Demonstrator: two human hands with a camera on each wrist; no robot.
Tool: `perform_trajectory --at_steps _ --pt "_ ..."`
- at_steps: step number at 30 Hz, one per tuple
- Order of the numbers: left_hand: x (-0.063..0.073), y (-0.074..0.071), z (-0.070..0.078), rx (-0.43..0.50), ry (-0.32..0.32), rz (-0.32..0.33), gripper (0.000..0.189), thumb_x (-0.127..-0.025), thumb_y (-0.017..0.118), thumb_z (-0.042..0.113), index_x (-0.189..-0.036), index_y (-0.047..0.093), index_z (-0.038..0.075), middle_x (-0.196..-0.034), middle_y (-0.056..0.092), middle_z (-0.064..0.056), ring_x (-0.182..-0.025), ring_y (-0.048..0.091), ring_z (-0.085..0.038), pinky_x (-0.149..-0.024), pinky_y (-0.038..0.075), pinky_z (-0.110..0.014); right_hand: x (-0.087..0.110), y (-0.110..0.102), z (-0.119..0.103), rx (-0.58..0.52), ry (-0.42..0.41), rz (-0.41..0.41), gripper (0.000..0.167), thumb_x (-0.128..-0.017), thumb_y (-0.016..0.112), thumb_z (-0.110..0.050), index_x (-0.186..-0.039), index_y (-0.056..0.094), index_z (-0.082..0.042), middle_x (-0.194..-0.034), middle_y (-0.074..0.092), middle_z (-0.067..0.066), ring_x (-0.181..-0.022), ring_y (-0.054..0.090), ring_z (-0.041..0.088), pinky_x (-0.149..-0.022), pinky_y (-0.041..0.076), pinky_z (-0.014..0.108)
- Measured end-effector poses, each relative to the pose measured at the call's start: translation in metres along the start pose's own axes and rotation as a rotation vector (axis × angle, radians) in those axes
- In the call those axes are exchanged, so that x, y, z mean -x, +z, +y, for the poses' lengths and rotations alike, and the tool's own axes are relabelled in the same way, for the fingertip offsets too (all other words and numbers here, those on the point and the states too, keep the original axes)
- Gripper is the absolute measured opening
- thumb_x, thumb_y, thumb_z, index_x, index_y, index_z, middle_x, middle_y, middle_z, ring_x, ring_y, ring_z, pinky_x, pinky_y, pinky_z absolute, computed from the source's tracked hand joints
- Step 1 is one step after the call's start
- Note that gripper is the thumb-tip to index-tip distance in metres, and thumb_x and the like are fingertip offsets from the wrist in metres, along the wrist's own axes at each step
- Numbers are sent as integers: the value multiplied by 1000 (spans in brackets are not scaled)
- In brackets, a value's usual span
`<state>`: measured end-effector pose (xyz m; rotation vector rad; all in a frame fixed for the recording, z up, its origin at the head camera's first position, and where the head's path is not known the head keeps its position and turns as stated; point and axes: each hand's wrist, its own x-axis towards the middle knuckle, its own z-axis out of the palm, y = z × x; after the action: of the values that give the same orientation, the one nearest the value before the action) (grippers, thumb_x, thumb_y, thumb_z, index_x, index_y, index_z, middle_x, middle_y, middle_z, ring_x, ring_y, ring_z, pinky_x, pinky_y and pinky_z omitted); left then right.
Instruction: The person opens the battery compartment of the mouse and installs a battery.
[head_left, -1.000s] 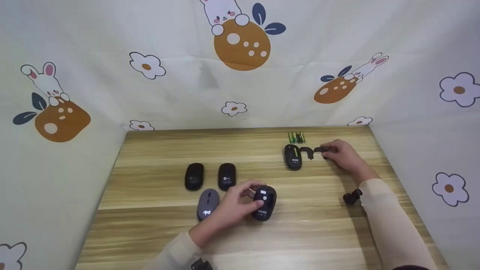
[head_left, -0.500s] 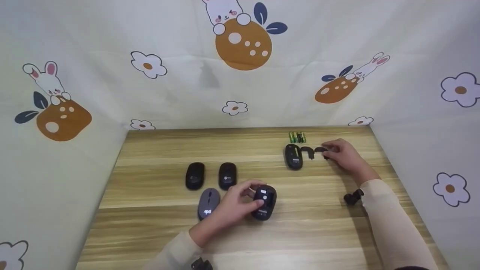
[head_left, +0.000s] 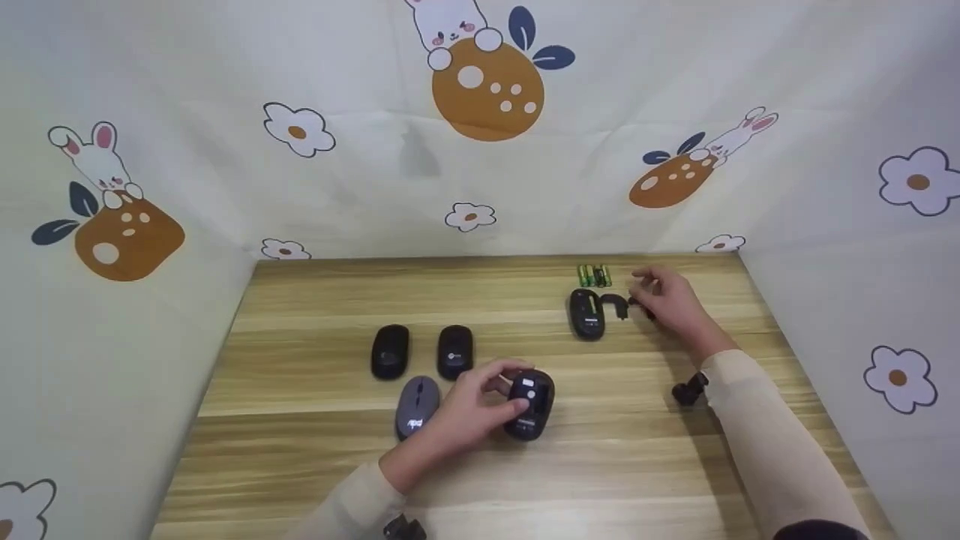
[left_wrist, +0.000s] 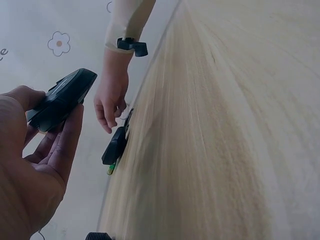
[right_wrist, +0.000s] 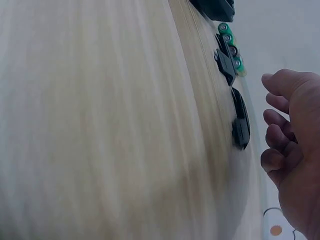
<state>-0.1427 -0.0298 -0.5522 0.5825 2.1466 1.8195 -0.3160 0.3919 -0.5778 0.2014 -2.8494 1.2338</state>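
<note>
My left hand (head_left: 472,409) grips a black computer mouse (head_left: 534,420), underside up, above the table; the left wrist view shows thumb and fingers round its sides. My right hand (head_left: 673,304) hovers over two black battery covers, its fingers loosely curved with nothing between them. In the right wrist view one battery cover (right_wrist: 241,117) lies apart below the hand, and the other battery cover (right_wrist: 226,65) lies closer to the batteries. Left of the covers rests an overturned black mouse (head_left: 586,315) with its battery bay uncovered. Several green batteries (head_left: 594,275) lie in a row behind it.
Two black mice, a plain-topped mouse (head_left: 390,352) and a mouse with a white logo (head_left: 455,352), sit upright left of centre. A grey mouse (head_left: 417,409) is beside my left forearm. Patterned cloth (head_left: 360,180) encloses the wooden table (head_left: 300,465).
My right hand has let go of the right battery cover, which stays on the table, and has lifted and shifted slightly left. The left hand holds its mouse in the same place.
</note>
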Motion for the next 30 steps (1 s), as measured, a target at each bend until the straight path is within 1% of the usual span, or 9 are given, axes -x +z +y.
perform_trajectory --at_steps 5,7,11,14,17,20,24,27,30 --pt "0 0 -1 -6 0 0 46 -98 84 16 -142 72 21 -130 73 1 -106 72 -19 -101 60 -48 -13 3 -14 30 -3 -68 47 -106 74 -15 -147 62 3 -121 63 19 -75 58 19 -59 49 26" --pt "-1 1 -2 -3 3 -1 46 -98 84 16 -142 72 21 -130 73 1 -105 72 -19 -102 60 -51 -18 4 -18 52 -8 -97 48 -106 73 -15 -149 60 4 -123 63 20 -78 58 20 -62 50 28" --pt "-1 0 -4 3 10 5 46 -98 85 16 -142 72 20 -129 74 0 -105 72 -20 -104 59 -55 -27 6 -23 87 -12 -145 52 -105 72 -13 -152 58 5 -128 61 23 -93 59 27 -75 53 36" --pt "-1 0 -3 6 11 10 47 -97 85 17 -142 72 20 -128 74 0 -105 72 -20 -104 59 -54 -34 8 -25 118 -29 -178 54 -103 71 -9 -153 56 6 -128 59 24 -102 59 33 -86 54 45" --pt "-1 -1 -3 8 11 10 47 -98 85 17 -142 72 20 -127 74 0 -105 72 -20 -103 59 -52 -39 11 -27 161 -41 -211 58 -101 72 -8 -155 55 6 -129 59 26 -110 59 37 -96 53 51" --pt "-1 -1 -3 7 12 9 47 -98 85 17 -142 72 20 -129 74 0 -105 72 -20 -103 60 -53 -44 12 -27 185 -20 -244 61 -101 73 -10 -157 53 5 -133 58 28 -114 59 40 -100 53 56" --pt "-2 -1 -4 -5 14 10 47 -98 85 17 -142 72 20 -129 74 1 -105 72 -20 -103 59 -56 -48 13 -27 188 4 -280 63 -102 74 -12 -161 52 -1 -137 57 28 -122 59 43 -108 51 60" --pt "-1 -1 -3 -7 15 8 46 -98 84 16 -142 72 19 -128 74 0 -104 72 -19 -101 61 -53 -50 13 -26 184 -7 -292 63 -102 74 -12 -161 53 -2 -139 56 28 -127 57 44 -113 49 62" --pt "-1 -1 -1 -5 17 3 46 -98 84 14 -142 72 18 -128 73 0 -104 72 -19 -98 62 -47 -51 13 -26 183 -11 -295 60 -102 72 -12 -158 55 1 -139 55 28 -128 56 43 -115 47 62"
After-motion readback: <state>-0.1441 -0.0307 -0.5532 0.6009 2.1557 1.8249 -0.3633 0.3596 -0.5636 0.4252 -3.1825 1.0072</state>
